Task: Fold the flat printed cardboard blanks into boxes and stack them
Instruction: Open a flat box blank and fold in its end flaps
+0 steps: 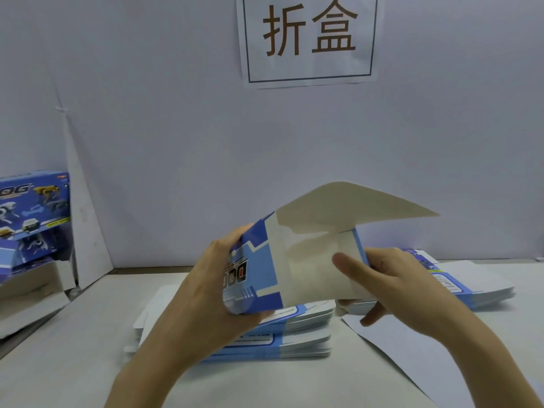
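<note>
**Two hands gripping one part-folded box (265,260)**

The left hand (215,287) grips the blue printed end of the box, with its fingers curled over the upper edge and its thumb wrapped under the lower one. The right hand (391,287) pinches the opposite end. Its thumb (350,266) lies flat on the white inner face, and its other fingers curl beneath the cardboard. I read both hands as closed on the same box, which is held in the air between them and tilted, with its open mouth towards the wall.

One white flap (347,204) stands up from the box's far side and points right.

By my count there is one box in hand and two stacks of flat blanks. The near stack (294,334) lies on the table (73,348) directly below the held box, partly hidden by the left forearm. The second stack (471,287) lies to the right, behind the right hand and lower than the box.

At the left edge, well apart from the grip, a finished printed box (32,213) stands over white cardboard. I cannot tell how many boxes are in that pile.

One loose white sheet (397,348) lies under the right forearm. One paper sign (309,39) bearing two characters hangs on the wall above.
</note>
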